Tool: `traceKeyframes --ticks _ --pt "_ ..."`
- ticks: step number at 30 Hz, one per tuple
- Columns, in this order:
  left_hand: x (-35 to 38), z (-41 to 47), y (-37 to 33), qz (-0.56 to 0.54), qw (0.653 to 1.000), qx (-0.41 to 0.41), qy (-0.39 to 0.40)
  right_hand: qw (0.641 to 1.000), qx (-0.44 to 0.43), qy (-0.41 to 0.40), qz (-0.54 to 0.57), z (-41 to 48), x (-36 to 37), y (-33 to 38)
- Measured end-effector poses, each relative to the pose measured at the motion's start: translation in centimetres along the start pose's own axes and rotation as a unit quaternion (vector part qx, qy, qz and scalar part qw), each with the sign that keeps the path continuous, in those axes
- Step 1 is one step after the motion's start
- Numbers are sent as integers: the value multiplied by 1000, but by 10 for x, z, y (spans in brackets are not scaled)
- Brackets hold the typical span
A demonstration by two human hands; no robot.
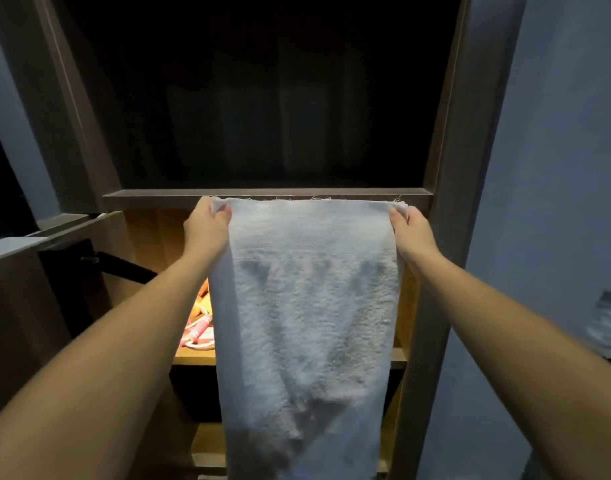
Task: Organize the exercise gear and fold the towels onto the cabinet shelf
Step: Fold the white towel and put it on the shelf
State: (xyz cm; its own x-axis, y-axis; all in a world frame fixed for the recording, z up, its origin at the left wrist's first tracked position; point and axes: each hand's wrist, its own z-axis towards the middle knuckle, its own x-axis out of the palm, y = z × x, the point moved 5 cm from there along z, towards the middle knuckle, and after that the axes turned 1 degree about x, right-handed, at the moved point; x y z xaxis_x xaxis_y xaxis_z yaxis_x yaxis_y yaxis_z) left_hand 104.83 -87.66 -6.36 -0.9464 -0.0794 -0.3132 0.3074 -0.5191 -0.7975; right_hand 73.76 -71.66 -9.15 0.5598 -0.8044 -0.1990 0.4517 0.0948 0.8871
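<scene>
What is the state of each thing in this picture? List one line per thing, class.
towel: unfolded, hanging full length, held up by its top corners
left hand: shut on the towel's top left corner
right hand: shut on the towel's top right corner
cabinet: open, upper compartment dark
lit shelf: holds pink and orange gear

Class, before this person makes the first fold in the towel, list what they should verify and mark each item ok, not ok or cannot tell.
1. Left hand pinches one top corner of the white terry towel: ok.
2. Right hand pinches the other top corner: ok.
3. Top edge is level and taut: ok.
4. Towel hangs flat, untwisted: ok.
5. Lit wooden shelf has room; pink and orange gear lies on it, the rest is hidden: cannot tell.
6. Bottom edge hangs free: cannot tell, out of frame.
</scene>
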Motion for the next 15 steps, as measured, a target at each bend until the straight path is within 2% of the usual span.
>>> traceKeyframes --ticks 3,5,7,8,10,11,12,15 --pt "1 9 -15 22 998 39 -46 998 -43 -45 3 9 1 22" --pt "-7 23 -37 -35 990 101 -89 987 -116 -108 17 17 -11 54" --pt "-15 38 -49 -101 981 117 -120 978 -151 -140 18 27 -23 75" --pt "-13 43 -47 -89 985 101 -108 984 -137 -113 -8 31 -23 76" --pt "4 42 -21 60 997 33 -20 990 -59 -10 -128 34 -14 52" --pt "12 36 -6 114 993 6 27 987 -24 22 -158 31 -10 33" --pt "18 29 4 126 991 -7 48 987 -7 28 -156 27 -10 20" --pt "17 21 -3 86 996 -3 38 993 3 6 -122 20 -15 12"
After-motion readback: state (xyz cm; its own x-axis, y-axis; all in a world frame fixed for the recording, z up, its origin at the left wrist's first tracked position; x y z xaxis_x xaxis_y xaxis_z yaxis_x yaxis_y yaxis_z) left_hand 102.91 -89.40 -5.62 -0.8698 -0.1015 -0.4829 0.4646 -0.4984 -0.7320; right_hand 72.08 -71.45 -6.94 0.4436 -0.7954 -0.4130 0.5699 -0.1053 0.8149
